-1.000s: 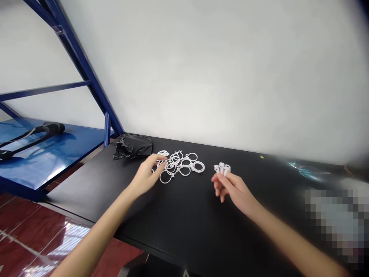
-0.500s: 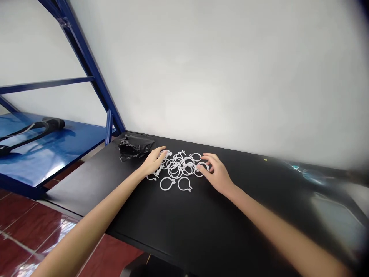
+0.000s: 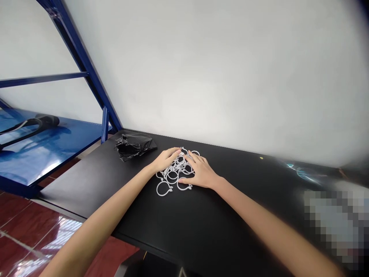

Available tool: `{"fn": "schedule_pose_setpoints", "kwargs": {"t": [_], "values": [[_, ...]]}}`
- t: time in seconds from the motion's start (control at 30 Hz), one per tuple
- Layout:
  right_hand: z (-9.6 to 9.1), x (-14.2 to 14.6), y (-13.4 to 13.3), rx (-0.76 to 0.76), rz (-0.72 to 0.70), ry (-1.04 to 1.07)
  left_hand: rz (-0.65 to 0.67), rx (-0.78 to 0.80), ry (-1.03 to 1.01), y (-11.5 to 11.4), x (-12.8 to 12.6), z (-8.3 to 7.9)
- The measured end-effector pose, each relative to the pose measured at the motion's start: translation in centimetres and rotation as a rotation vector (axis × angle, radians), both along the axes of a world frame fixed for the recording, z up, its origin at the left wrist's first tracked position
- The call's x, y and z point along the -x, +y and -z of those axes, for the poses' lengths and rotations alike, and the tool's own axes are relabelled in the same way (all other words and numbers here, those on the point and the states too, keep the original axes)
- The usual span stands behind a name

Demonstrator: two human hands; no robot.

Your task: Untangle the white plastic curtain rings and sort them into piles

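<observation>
A loose pile of white curtain rings [image 3: 172, 177], each a thin hoop with a small clip or eyelet, lies on the black tabletop [image 3: 173, 223]. Over the pile's left side rests my left hand [image 3: 167, 158], fingers stretched out and touching the rings. My right hand [image 3: 199, 171] lies spread on the right side, its thumb apart from the other fingers and near a ring at the front. Both hands cover part of the heap. One separate ring [image 3: 163, 189] sits closer to the front edge.
A crumpled black plastic bag [image 3: 135, 145] lies at the table's back left. Beyond the left edge stands a blue metal frame [image 3: 95, 80] with a blue panel [image 3: 66, 134] bearing a black strap-like object [image 3: 43, 122]. A white wall [image 3: 216, 77] rises behind the table.
My hands have come closer together over the rings, the left moving right and the right moving left. The pile is squeezed tighter between them, and my right fingers have spread.
</observation>
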State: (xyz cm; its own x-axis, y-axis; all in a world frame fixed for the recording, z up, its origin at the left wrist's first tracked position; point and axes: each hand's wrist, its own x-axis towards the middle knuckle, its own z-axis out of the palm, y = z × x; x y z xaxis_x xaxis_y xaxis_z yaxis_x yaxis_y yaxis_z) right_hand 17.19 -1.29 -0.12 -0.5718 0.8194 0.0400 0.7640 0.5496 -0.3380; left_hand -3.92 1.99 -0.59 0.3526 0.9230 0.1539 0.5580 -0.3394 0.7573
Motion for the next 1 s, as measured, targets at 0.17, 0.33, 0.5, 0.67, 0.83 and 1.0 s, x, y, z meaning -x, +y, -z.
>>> {"fn": "schedule_pose_setpoints", "kwargs": {"t": [0.17, 0.33, 0.5, 0.67, 0.83, 1.0], "values": [[0.0, -1.9, -1.8, -0.007, 0.086, 0.019, 0.096, 0.037, -0.087, -0.5, -3.0, -0.1], [0.2, -5.4, -4.7, 0.004, 0.182, 0.033, 0.174, 0.088, -0.106, -1.7, -7.0, -0.2], [0.7, -9.8, -7.0, -0.005, 0.239, 0.151, 0.215, 0.143, -0.188, -2.8, -11.0, -0.2], [0.5, -12.2, -7.5, -0.088, 0.302, 0.397, 0.187, 0.156, -0.213, -3.2, -14.5, -0.3], [0.2, -12.8, -7.2, -0.275, 0.416, 0.643, 0.173, 0.160, -0.195, -3.5, -15.0, -0.9], [-0.3, -12.7, -7.3, -0.325, 0.474, 0.669, 0.158, 0.126, -0.147, -3.8, -11.1, -1.5]]}}
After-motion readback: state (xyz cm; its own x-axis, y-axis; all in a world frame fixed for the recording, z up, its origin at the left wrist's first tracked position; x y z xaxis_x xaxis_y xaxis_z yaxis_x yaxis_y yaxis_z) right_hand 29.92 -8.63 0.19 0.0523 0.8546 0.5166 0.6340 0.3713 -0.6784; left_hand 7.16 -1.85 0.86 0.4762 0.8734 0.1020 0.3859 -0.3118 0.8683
